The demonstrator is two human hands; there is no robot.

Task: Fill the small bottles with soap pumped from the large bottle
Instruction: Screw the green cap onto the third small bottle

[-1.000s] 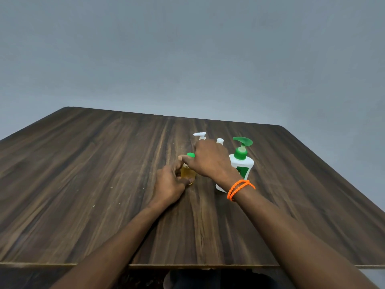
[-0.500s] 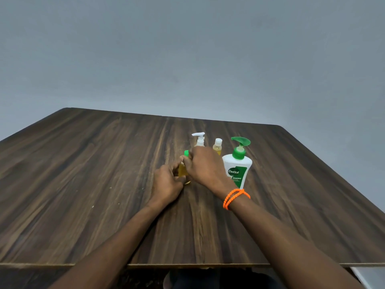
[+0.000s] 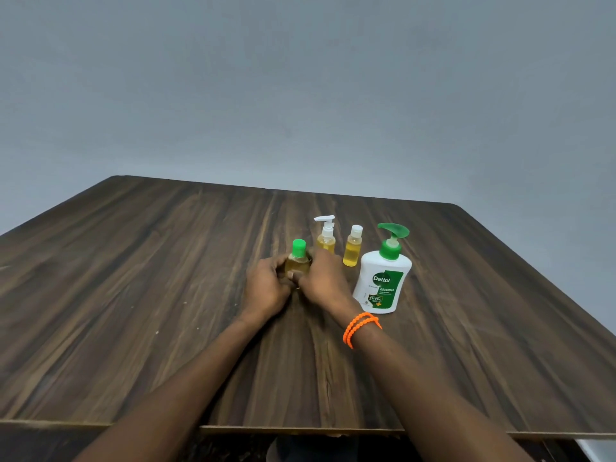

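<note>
Green-capped small bottle (image 3: 297, 260), clear plastic with amber soap, stands mid-frame on the dark wood-grain table (image 3: 133, 295); your left hand (image 3: 266, 288) and right hand (image 3: 325, 283) curl round its body. Just behind, the white-pump bottle (image 3: 325, 236) and white-capped bottle (image 3: 353, 246). Right of them, the glossy white Dettol pump bottle (image 3: 383, 281). Beaded orange bracelet (image 3: 361, 326) on your right wrist.

Arms: both forearms bare, no sleeves in view.
Hands: left hand (image 3: 266, 288) and right hand (image 3: 325, 283) bare, no gloves or rings visible.
Right wrist: orange beaded bracelet (image 3: 361, 326), wound in two loops.
</note>
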